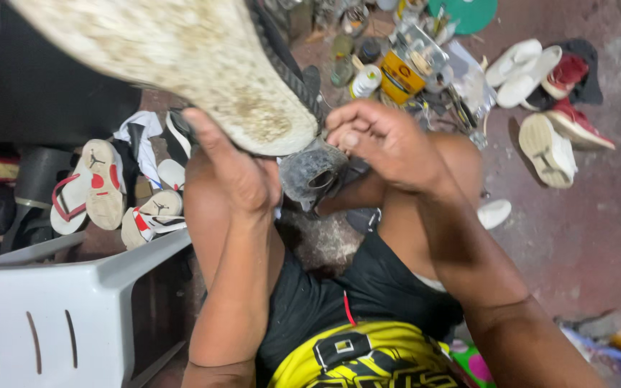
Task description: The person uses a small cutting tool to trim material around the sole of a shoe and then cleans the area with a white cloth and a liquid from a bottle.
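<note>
A shoe with a worn, dirty pale sole (181, 57) fills the upper left, sole facing the camera. My left hand (235, 169) grips it from below at the near end, thumb on the sole's edge. My right hand (382, 136) is at the same end, fingers curled and pinching at the shoe's dark side edge (285, 68). A dark grey rounded stand or last (314, 172) sits just under the shoe between both hands. My knees and black shorts (368, 287) are below.
A white plastic chair (52, 302) stands at lower left. Loose soles and sneakers (102, 187) lie on the left floor; white and red shoes (548, 93) lie at right. Cans, bottles and a yellow tin (400, 75) crowd the top centre.
</note>
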